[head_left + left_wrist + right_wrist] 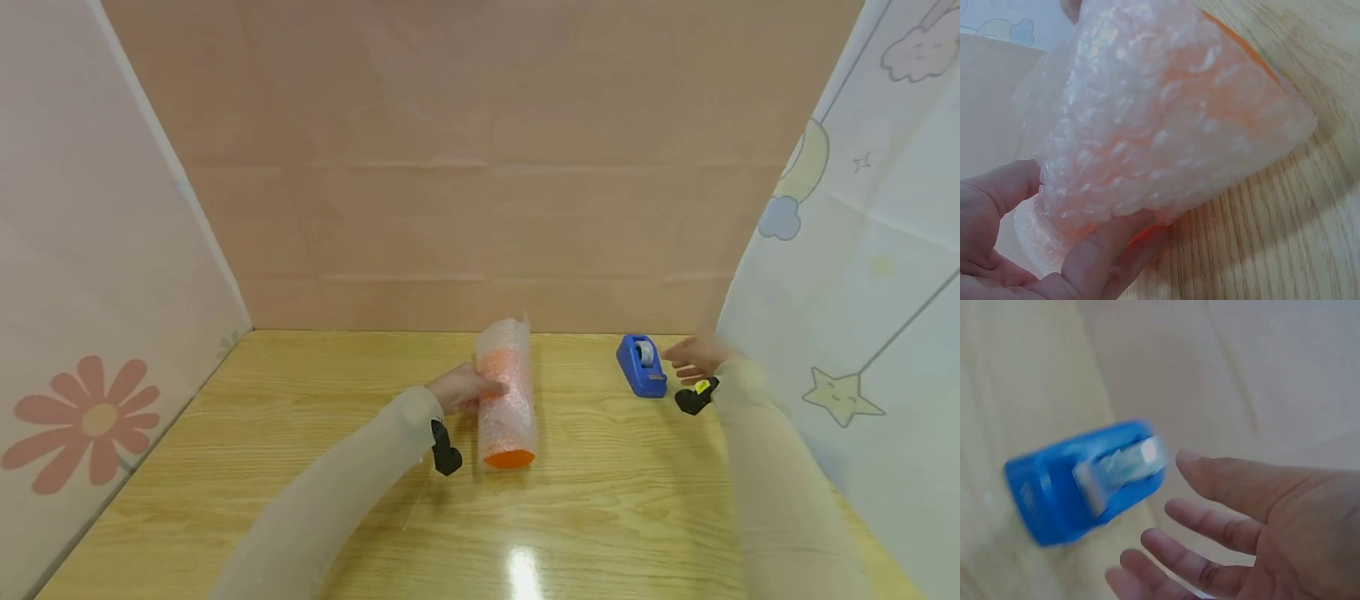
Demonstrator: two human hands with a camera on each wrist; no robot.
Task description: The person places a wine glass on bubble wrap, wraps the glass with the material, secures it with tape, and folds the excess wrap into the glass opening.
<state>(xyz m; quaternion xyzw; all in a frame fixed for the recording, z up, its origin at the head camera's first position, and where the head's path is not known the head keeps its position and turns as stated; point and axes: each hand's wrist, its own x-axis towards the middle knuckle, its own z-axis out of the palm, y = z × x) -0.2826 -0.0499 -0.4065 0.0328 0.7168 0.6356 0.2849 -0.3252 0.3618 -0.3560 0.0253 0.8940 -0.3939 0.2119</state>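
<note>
A roll of bubble wrap (pixel 506 417) lies on the table around something orange (pixel 510 458), whose end shows at the near side. My left hand (pixel 463 387) grips the roll from its left side; in the left wrist view the thumb (pixel 1010 184) and fingers (pixel 1104 250) curl about the bubble wrap (pixel 1141 119). Over to the right, my right hand (pixel 696 357) is just right of a blue tape dispenser (pixel 642 367). The right wrist view has that hand (pixel 1229 531) with fingers spread and nothing in them, beside the blurred dispenser (pixel 1091 481) and its tape roll.
The wooden table (pixel 315 417) meets a plain tan backdrop (pixel 480 208) just behind the roll and dispenser. Patterned fabric walls stand at the left (pixel 97 250) and at the right (pixel 877 292), the right one close to my right arm.
</note>
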